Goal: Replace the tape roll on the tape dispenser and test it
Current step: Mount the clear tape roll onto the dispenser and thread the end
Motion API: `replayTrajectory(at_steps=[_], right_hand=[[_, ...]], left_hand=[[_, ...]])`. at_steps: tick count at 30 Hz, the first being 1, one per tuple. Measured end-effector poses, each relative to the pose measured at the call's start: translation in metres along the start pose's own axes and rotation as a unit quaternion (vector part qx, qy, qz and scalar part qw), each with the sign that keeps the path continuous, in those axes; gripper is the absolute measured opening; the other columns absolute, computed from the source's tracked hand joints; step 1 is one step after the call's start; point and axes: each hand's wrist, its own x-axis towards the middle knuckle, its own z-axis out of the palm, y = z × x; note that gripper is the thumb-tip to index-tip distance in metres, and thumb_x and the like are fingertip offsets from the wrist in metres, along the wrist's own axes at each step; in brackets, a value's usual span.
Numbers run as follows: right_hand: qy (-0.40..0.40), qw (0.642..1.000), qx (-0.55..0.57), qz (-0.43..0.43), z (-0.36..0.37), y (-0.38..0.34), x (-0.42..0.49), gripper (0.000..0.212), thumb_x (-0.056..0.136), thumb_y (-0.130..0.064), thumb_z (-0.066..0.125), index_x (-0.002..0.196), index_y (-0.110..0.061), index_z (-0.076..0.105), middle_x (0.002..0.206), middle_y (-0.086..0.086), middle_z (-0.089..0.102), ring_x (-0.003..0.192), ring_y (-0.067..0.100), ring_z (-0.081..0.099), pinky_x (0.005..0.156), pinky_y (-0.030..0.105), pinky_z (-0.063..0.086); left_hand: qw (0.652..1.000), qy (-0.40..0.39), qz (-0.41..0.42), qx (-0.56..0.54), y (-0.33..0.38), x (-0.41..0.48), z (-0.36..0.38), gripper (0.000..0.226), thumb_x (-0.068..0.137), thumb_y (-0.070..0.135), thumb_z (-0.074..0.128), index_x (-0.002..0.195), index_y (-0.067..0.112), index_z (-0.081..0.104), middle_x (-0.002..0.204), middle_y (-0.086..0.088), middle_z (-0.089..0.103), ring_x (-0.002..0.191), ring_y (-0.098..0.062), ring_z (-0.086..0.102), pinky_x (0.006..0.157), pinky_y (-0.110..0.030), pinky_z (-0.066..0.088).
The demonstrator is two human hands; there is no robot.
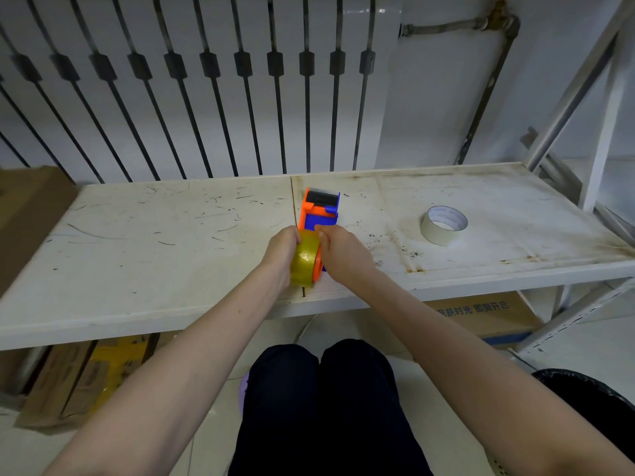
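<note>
An orange and blue tape dispenser (pixel 319 211) lies on the white shelf board (pixel 171 242), its black roller end pointing away from me. A yellowish clear tape roll (pixel 304 261) sits at its near end, against the orange hub. My left hand (pixel 281 250) grips that roll from the left side. My right hand (pixel 338 249) holds the dispenser from the right, thumb on the blue body beside the roll. A second, white tape roll (pixel 443 225) lies flat on the shelf to the right, apart from both hands.
A white radiator (pixel 206 80) and a pipe (pixel 488 91) stand behind the shelf. A shelf upright (pixel 598 132) rises at right. Cardboard boxes (pixel 86 372) sit under the shelf at left, another box (pixel 488 314) at right. My knees (pixel 319 389) are below the front edge.
</note>
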Motion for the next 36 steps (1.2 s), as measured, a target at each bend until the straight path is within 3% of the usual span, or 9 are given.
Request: replayTrajectory(at_steps=[6, 8, 12, 17, 24, 26, 30, 33, 36], right_hand=[[-0.015, 1.000, 0.013, 0.005, -0.003, -0.004, -0.002, 0.031, 0.100, -0.027, 0.035, 0.117, -0.010, 0.055, 0.110, 0.012, 0.063, 0.100, 0.026, 0.061, 0.087, 0.038, 0.049], [-0.024, 1.000, 0.013, 0.004, -0.005, -0.005, -0.001, 0.030, 0.100, -0.025, 0.036, 0.120, -0.009, 0.054, 0.112, 0.014, 0.062, 0.102, 0.026, 0.060, 0.089, 0.037, 0.049], [-0.034, 0.999, -0.007, 0.009, -0.005, -0.005, 0.001, 0.030, 0.100, -0.022, 0.037, 0.123, -0.009, 0.052, 0.116, 0.014, 0.062, 0.104, 0.026, 0.060, 0.091, 0.035, 0.048], [-0.023, 1.000, 0.013, 0.015, -0.002, -0.003, 0.000, 0.031, 0.101, -0.025, 0.035, 0.122, -0.009, 0.052, 0.114, 0.013, 0.062, 0.103, 0.025, 0.060, 0.086, 0.032, 0.047], [-0.014, 1.000, 0.003, -0.004, -0.001, 0.000, -0.001, 0.027, 0.100, -0.025, 0.035, 0.108, -0.010, 0.056, 0.104, 0.012, 0.063, 0.095, 0.026, 0.061, 0.084, 0.037, 0.050], [-0.011, 1.000, 0.012, -0.002, -0.001, 0.000, 0.000, 0.030, 0.101, -0.026, 0.034, 0.111, -0.010, 0.057, 0.105, 0.012, 0.063, 0.095, 0.025, 0.061, 0.083, 0.036, 0.049], [-0.024, 1.000, 0.015, 0.005, -0.004, -0.001, 0.003, 0.036, 0.102, -0.026, 0.030, 0.120, -0.008, 0.055, 0.113, 0.014, 0.063, 0.101, 0.026, 0.060, 0.083, 0.032, 0.046], [-0.027, 0.999, 0.017, 0.002, -0.004, -0.002, 0.001, 0.036, 0.102, -0.024, 0.029, 0.114, -0.007, 0.059, 0.108, 0.015, 0.064, 0.099, 0.027, 0.061, 0.084, 0.035, 0.047], [-0.020, 1.000, 0.010, -0.002, -0.003, -0.001, -0.001, 0.034, 0.101, -0.022, 0.030, 0.107, -0.008, 0.061, 0.103, 0.014, 0.064, 0.095, 0.027, 0.062, 0.085, 0.038, 0.051]], left_hand=[[1.000, 0.014, -0.006, 0.026, -0.006, 0.009, -0.003, 0.036, 0.069, 0.005, 0.043, 0.104, 0.009, 0.047, 0.108, -0.020, 0.052, 0.100, -0.036, 0.053, 0.099, -0.049, 0.045], [1.000, -0.007, -0.016, 0.015, -0.005, 0.007, -0.005, 0.037, 0.061, 0.010, 0.043, 0.098, 0.009, 0.049, 0.101, -0.018, 0.055, 0.090, -0.035, 0.054, 0.092, -0.046, 0.049], [0.998, -0.053, -0.022, 0.003, 0.007, -0.010, -0.006, 0.016, 0.083, 0.018, 0.039, 0.081, 0.013, 0.054, 0.070, -0.009, 0.060, 0.065, -0.025, 0.057, 0.066, -0.034, 0.048], [0.999, -0.030, -0.015, 0.038, 0.008, -0.007, 0.000, 0.031, 0.073, 0.014, 0.040, 0.101, 0.012, 0.053, 0.095, -0.015, 0.059, 0.084, -0.034, 0.056, 0.089, -0.045, 0.047], [0.999, -0.003, -0.022, 0.038, 0.000, 0.012, -0.002, 0.053, 0.050, 0.006, 0.044, 0.103, 0.008, 0.048, 0.109, -0.021, 0.054, 0.100, -0.040, 0.055, 0.099, -0.054, 0.044], [0.998, -0.006, -0.029, 0.047, -0.001, 0.008, -0.005, 0.055, 0.045, 0.007, 0.044, 0.101, 0.007, 0.047, 0.103, -0.020, 0.053, 0.093, -0.039, 0.054, 0.098, -0.053, 0.045], [0.998, -0.053, -0.005, 0.041, 0.007, -0.007, -0.005, 0.032, 0.075, 0.019, 0.047, 0.104, 0.010, 0.056, 0.091, -0.014, 0.065, 0.077, -0.030, 0.061, 0.077, -0.040, 0.052], [0.998, -0.025, -0.003, 0.056, 0.004, 0.002, 0.000, 0.052, 0.062, 0.018, 0.054, 0.114, 0.010, 0.058, 0.104, -0.016, 0.067, 0.082, -0.033, 0.064, 0.080, -0.044, 0.054], [0.999, -0.028, -0.005, 0.042, 0.003, 0.003, 0.004, 0.036, 0.062, 0.010, 0.048, 0.097, 0.009, 0.058, 0.090, -0.014, 0.062, 0.071, -0.030, 0.059, 0.069, -0.038, 0.052]])
